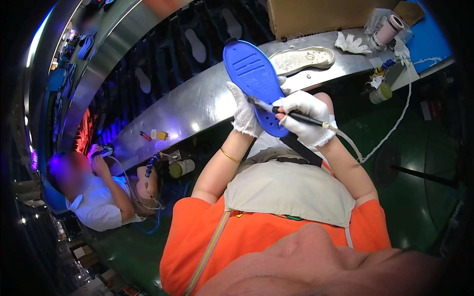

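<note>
My left hand (244,116), in a white knitted glove, grips a blue shoe sole (253,71) by its edges, tilted up above my lap. The sole has raised bars toward its top and small holes near its lower end. My right hand (301,112), also gloved but with bare fingertips showing, closes round the black handle of a glue brush (308,119). A pale hose (351,143) runs from the handle's back end. The brush's bristles touch or nearly touch the sole's left edge, beside my left hand. Just beyond lies a white sole (308,59).
A metal bench (197,106) borders a dark conveyor (163,64) carrying several grey soles. Farther right are a spare glove (351,43), a pink tumbler (387,32) and a hanging jar (380,92). A cardboard box (326,17) stands behind. A co-worker (101,197) sits at left.
</note>
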Action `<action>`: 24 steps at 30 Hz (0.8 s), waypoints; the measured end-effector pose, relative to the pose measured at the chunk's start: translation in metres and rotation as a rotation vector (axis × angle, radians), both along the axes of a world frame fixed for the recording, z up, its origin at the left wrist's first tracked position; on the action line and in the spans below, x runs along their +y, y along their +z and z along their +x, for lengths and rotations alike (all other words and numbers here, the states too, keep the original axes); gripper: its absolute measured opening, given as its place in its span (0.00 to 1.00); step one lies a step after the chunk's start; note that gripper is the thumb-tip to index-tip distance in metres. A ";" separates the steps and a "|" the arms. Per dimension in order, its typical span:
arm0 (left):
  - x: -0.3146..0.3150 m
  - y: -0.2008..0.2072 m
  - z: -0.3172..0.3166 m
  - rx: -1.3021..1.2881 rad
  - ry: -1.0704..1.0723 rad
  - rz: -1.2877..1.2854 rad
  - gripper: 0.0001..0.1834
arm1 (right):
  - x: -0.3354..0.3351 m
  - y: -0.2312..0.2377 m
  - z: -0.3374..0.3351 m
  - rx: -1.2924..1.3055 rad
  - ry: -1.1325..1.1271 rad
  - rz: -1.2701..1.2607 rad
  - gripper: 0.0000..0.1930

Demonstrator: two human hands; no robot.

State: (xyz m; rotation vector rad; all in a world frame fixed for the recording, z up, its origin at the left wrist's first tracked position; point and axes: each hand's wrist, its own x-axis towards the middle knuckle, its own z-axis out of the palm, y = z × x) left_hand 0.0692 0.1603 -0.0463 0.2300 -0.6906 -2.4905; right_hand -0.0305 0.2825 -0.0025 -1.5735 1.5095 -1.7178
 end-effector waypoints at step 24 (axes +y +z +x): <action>-0.061 0.031 -0.003 0.311 -0.123 -0.191 0.64 | -0.013 0.010 -0.008 -0.947 0.221 0.255 0.06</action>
